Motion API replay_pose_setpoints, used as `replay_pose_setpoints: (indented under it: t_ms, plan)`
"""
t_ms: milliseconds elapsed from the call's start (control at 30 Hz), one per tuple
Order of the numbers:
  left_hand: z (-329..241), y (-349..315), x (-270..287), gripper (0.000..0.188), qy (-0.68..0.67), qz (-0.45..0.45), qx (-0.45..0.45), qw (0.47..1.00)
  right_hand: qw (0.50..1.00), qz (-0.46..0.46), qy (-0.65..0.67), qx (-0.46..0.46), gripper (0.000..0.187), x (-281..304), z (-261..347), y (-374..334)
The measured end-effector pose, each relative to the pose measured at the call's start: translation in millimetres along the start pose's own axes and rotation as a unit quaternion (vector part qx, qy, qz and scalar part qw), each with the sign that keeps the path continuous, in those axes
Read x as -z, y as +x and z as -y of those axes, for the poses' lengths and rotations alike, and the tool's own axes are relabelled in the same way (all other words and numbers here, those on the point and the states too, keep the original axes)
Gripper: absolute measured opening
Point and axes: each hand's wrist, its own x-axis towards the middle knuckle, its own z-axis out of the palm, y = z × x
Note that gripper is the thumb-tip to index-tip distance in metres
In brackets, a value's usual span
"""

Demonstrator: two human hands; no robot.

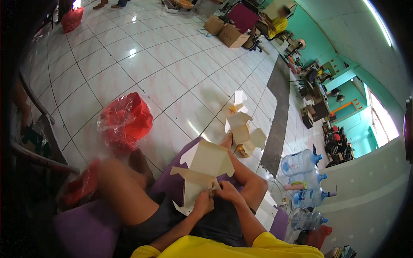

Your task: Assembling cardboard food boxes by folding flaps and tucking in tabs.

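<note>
The white carton [209, 158] sits at the lap [223, 228], looking only partly folded: its broad panel and side flaps stand open, so closing them seems left. The grip of left hand [203, 203] and right hand [230, 192] pinches its near edge (the exact tab is hidden). Similar cartons [239, 121], flaps open, stand on the floor [185, 86].

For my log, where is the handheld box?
Below centre in the head view, the box is between the knees, held by left hand and right hand.
</note>
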Motion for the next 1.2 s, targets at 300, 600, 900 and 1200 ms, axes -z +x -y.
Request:
replay_pose_setpoints:
  t_ms: [300, 600, 900, 1200]
  plan:
    - [1, -3, -8, 0.038, 0.026, -0.020, -0.025, 0.999, 0.997, -0.031, 0.011, -0.064, 0.033, -16, 3, -4]
    - [-5, -2, -6, 0.033, 0.025, 0.020, 0.005, 0.999, 0.992, 0.043, -0.120, -0.021, 0.033, 18, 44, -34]
    - [-8, -1, 5, 0.022, 0.041, 0.058, -0.023, 0.997, 0.950, 0.266, -0.160, 0.028, 0.033, 14, 4, -28]
    - [-47, -3, 45, 0.023, 0.211, -0.086, -0.061, 0.972, 0.927, 0.196, 0.123, 0.294, 0.041, -17, -16, -34]
